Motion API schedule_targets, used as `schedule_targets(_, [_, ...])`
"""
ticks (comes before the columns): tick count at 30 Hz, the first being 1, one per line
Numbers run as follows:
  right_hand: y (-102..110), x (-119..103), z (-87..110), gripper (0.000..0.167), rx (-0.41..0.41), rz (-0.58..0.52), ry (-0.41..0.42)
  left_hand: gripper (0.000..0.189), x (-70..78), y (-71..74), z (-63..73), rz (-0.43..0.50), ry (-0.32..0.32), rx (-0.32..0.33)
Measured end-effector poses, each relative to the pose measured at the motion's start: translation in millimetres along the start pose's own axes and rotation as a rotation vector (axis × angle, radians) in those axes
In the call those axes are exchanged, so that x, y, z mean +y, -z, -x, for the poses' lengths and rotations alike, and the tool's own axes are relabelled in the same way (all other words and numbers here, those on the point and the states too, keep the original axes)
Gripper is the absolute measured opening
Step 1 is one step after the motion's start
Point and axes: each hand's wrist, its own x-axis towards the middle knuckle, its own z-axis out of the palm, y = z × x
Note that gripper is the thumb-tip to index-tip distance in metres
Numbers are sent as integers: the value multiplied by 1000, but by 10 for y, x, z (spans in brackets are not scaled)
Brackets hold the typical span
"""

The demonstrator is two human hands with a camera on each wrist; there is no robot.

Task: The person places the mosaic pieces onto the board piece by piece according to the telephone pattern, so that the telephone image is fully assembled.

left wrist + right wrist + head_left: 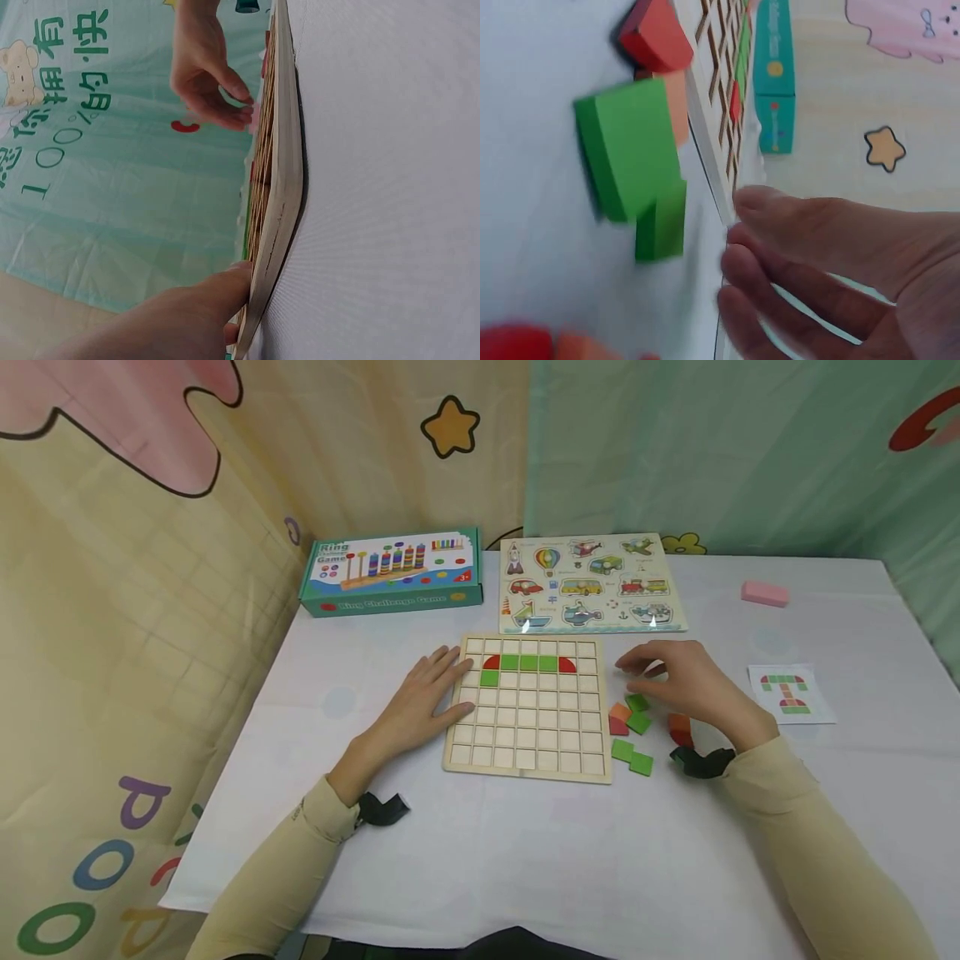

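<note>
My left hand (pixel 416 702) rests with spread fingers on the left edge of a wooden grid board (pixel 527 718); its thumb lies on the rim in the left wrist view. Near the board's top, red rounded pieces (pixel 567 665) flank a row of green squares (pixel 528 663), with another green square (pixel 490 677) below the left one. My right hand (pixel 678 681) hovers just right of the board, fingers loosely bent, thumb apart and nothing between them. Loose green blocks (pixel 630 146), an orange block (pixel 619 712) and a red block (pixel 657 37) lie below it.
More red and orange blocks (pixel 680 728) lie by the right wrist. A printed pattern card (pixel 786 710) is at the right, with a pink block (pixel 765 593) behind it. A ring game box (pixel 393 572) and a vehicle picture puzzle (pixel 592 585) stand behind the board.
</note>
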Motion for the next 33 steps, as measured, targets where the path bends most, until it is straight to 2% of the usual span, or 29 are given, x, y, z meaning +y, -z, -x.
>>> schedule_targets(7, [77,145,90,37,-118,5,-52,72,-21,-40,-20,2,-11,1])
schedule_targets(12, [41,205,83,39,-151,-9,-52,71,-27,-67,-8,8,-12,3])
schedule_targets(20, [-34,235,72,28,-120,31,22,72,-39,-97,28,8,1,-5])
schedule_targets(25, [-28,230,46,28,-85,91,30,72,-8,-57,25,9,-1,3])
schedule_targets(33, [-36,162,-37,26,29,142,95,72,6,-9,8,-3,-7,7])
